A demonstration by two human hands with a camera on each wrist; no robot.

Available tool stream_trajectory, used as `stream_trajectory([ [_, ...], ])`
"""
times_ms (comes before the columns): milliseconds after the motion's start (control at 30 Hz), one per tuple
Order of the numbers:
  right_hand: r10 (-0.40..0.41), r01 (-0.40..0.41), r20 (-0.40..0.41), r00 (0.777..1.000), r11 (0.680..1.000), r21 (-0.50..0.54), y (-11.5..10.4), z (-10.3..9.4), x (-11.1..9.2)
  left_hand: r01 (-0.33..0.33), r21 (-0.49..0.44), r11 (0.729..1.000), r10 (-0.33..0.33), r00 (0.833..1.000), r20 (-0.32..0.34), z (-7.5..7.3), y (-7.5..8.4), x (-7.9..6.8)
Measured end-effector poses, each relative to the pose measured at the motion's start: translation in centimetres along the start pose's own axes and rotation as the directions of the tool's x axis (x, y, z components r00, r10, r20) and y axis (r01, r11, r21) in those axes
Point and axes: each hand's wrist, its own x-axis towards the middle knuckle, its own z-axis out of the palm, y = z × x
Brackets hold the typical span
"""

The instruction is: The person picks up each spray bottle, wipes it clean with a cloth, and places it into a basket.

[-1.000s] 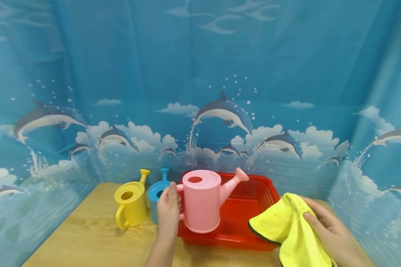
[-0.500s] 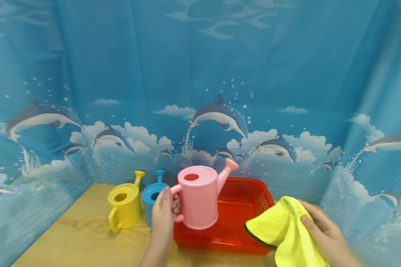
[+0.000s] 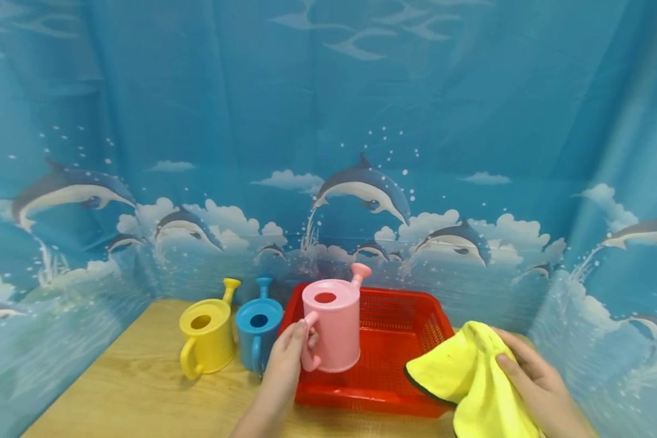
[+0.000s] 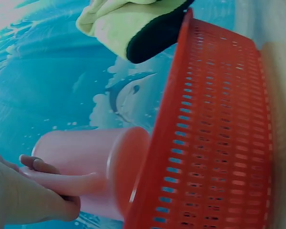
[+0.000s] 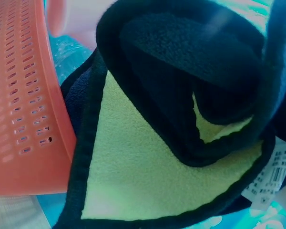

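Observation:
In the head view a pink watering can (image 3: 333,328) is held upright by its handle, its fingers-side facing me and its spout pointing back and right. My left hand (image 3: 291,351) grips that handle. The can hangs over the left part of a red plastic basket (image 3: 372,398); in the left wrist view its base is near the basket rim (image 4: 167,105). My right hand (image 3: 542,377) pinches a yellow cloth (image 3: 479,377) with dark edging, beside the basket's right front corner. The right wrist view shows the cloth's dark side, folds and a white label (image 5: 271,176); the right fingers are hidden there.
To the left of the basket, a blue watering can (image 3: 259,331) and a yellow watering can (image 3: 209,334) stand on the wooden table (image 3: 126,377). A blue curtain (image 3: 328,121) printed with dolphins encloses the back and sides.
The left hand has turned the pink watering can, so its spout swings from the right toward the back. More of the blue can shows now. The right hand keeps the cloth almost still.

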Motion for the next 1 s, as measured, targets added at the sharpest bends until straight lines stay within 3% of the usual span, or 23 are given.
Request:
stream_trajectory([
  [233, -0.019, 0.019, 0.006, 1.000, 0.999, -0.033, -0.1, 0.1, -0.1, -0.007, 0.103, 0.995, 0.005, 1.000, 0.018, 0.1, -2.0, 0.6],
  [400, -0.022, 0.022, 0.011, 1.000, 1.000, -0.022, -0.1, 0.2, -0.1, -0.037, 0.259, 0.965, 0.032, 0.999, 0.021, -0.2, -3.1, 1.3],
  [700, -0.042, 0.042, 0.010, 0.999, 0.999, 0.017, 0.2, 0.0, -0.1, -0.111, 0.488, 0.866, 0.056, 0.990, 0.126, -1.5, -4.2, 1.5],
  [867, -0.068, 0.065, 0.017, 0.998, 0.992, 0.108, 0.3, -0.3, -0.2, -0.147, 0.595, 0.790, 0.052, 0.983, 0.174, -1.8, -4.5, 1.7],
  [1000, -0.063, 0.061, 0.019, 0.998, 0.995, 0.081, 0.2, -0.3, -0.2, -0.133, 0.676, 0.725, 0.010, 0.983, 0.183, -1.8, -4.6, 1.8],
])
